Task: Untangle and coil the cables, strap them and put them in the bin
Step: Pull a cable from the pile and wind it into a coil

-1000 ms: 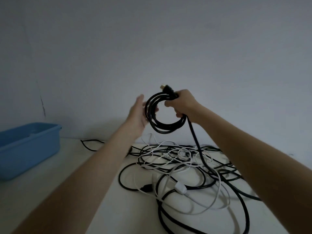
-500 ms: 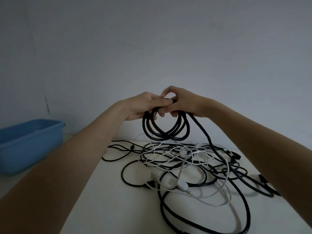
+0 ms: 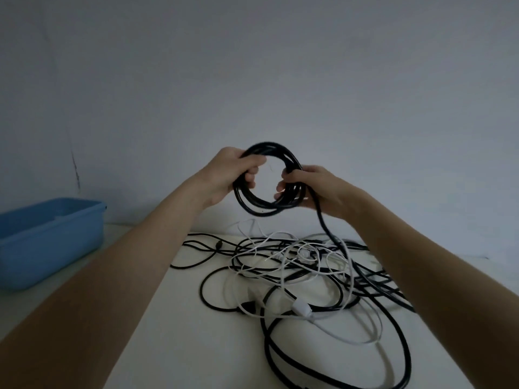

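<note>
- the left hand (image 3: 224,175) is gripping the black coil (image 3: 269,182) at its 9 o'clock side, with fingers curling round the strands and fingertips showing inside the ring.
- the right hand (image 3: 317,192) is clamping the same coil at its 3 o'clock side, fingers wrapping round the bundled loops from outside in.
- the 2 hands are sitting apart, with the open ring of the coil between them, and both are raised above the table (image 3: 174,332).
- the black coil is facing the camera as a roughly round ring of several loops, lifted clear of the table in front of the wall (image 3: 252,66).
- 1 black strand (image 3: 325,231) is trailing from under the right hand toward 5 o'clock and running down into the pile.
- the tangled cables (image 3: 295,270), black and white mixed, are lying on the table below the hands and spreading toward 4 o'clock.
- a white connector (image 3: 302,308) is lying among the strands in the nearer part of the pile.
- the blue bin (image 3: 47,240) is standing on the table at 9 o'clock, well apart from the pile; what is inside it cannot be told.
- both bare forearms are reaching in from the bottom corners.
</note>
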A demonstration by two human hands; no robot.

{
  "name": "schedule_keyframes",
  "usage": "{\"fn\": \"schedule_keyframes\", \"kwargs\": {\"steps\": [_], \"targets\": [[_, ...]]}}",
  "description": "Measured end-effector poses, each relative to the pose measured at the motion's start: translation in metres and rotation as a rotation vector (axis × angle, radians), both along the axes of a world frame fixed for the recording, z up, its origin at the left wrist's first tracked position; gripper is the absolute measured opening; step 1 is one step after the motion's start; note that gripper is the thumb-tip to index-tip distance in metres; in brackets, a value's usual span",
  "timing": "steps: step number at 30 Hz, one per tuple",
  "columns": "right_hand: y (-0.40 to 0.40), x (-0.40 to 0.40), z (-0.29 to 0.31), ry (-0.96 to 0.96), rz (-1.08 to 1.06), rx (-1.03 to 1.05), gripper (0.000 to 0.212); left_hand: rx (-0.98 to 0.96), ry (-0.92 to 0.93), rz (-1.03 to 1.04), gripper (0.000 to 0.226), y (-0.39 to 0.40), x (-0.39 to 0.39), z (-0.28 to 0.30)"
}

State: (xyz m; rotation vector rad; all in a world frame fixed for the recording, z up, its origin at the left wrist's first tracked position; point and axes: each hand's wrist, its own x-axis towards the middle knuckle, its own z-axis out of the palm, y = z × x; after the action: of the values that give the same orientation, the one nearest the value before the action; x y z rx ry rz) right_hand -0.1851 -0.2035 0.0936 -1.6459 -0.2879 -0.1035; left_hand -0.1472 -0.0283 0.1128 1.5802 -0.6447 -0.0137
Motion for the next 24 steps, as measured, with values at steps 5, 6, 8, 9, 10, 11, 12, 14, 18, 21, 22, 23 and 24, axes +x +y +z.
{"fn": "schedule_keyframes", "kwargs": {"steps": [5,6,8,9,10,11,12,14,18,21,22,23,24], "targets": [[0.021,0.003,-0.009,0.038,0.207,0.544,0.020,-0.544,0.051,0.196,0.027,-0.022,0.004,-0.016],[0.027,0.007,-0.011,0.013,0.175,0.565,0.018,-0.657,0.112,0.236,0.030,-0.030,0.003,-0.020],[0.040,0.016,-0.018,-0.029,0.046,0.638,0.015,-0.801,0.215,0.250,0.030,-0.042,0.001,-0.031],[0.041,0.020,-0.021,-0.056,-0.050,0.705,0.014,-0.808,0.247,0.213,0.028,-0.049,0.000,-0.036],[0.039,0.023,-0.023,-0.089,-0.153,0.759,0.016,-0.758,0.266,0.163,0.026,-0.053,-0.001,-0.040],[0.033,0.025,-0.024,-0.128,-0.252,0.758,0.018,-0.666,0.277,0.105,0.024,-0.054,-0.001,-0.043],[0.025,0.025,-0.023,-0.174,-0.328,0.693,0.019,-0.531,0.269,0.060,0.021,-0.052,0.000,-0.046],[0.006,0.021,-0.013,-0.282,-0.374,0.400,0.018,-0.279,0.177,0.027,0.011,-0.043,0.008,-0.044],[-0.003,0.009,0.019,-0.364,-0.332,-0.591,0.006,0.123,-0.065,-0.032,0.020,-0.023,0.013,-0.017],[0.004,0.005,0.033,-0.331,-0.342,-1.072,0.018,0.436,-0.066,-0.127,0.016,-0.024,0.002,-0.007],[0.004,0.004,0.032,-0.324,-0.321,-1.073,0.020,0.435,-0.030,-0.160,0.020,-0.024,0.000,-0.007],[0.004,0.004,0.031,-0.315,-0.293,-1.015,0.021,0.387,0.001,-0.184,0.026,-0.024,-0.002,-0.009],[0.003,0.003,0.029,-0.296,-0.261,-0.902,0.021,0.318,0.020,-0.186,0.030,-0.025,-0.001,-0.010]]}}
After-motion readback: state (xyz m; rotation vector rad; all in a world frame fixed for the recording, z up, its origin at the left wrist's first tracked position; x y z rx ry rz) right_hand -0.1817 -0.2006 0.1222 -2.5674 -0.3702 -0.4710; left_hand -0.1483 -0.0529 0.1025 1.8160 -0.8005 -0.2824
